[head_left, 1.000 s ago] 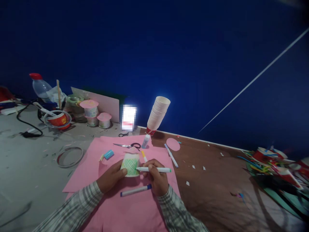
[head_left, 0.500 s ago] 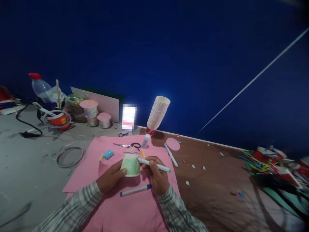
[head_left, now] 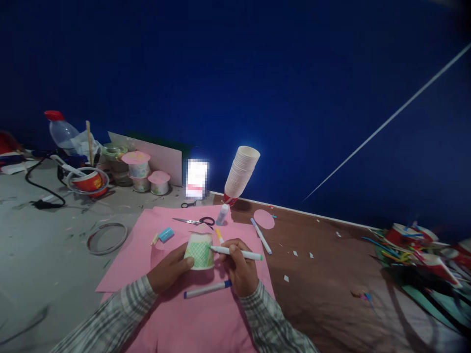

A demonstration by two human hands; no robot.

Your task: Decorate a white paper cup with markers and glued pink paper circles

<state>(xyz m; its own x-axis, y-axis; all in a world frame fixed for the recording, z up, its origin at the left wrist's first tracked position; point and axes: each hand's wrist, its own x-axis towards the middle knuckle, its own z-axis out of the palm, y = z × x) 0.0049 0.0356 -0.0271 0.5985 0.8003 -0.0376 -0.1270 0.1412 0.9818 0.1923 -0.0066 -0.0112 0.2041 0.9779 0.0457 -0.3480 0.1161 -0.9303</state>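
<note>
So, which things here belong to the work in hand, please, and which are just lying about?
In use: patterned cup (left hand), green-ended marker (right hand), pink paper beneath.

Apparently lying about: grey ring, black cable, red-capped bottle, scissors.

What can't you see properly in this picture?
All in the head view:
- The far side of the paper cup: its near side hides it.
- Left hand fingertips: behind the cup.
- The glowing rectangle: blocky squares cover its details.
- The heap at far right: blurred, with part cut off by the edge.
- Words on the red tub: too small.
- The red thing at far left: cut off by the edge.
</note>
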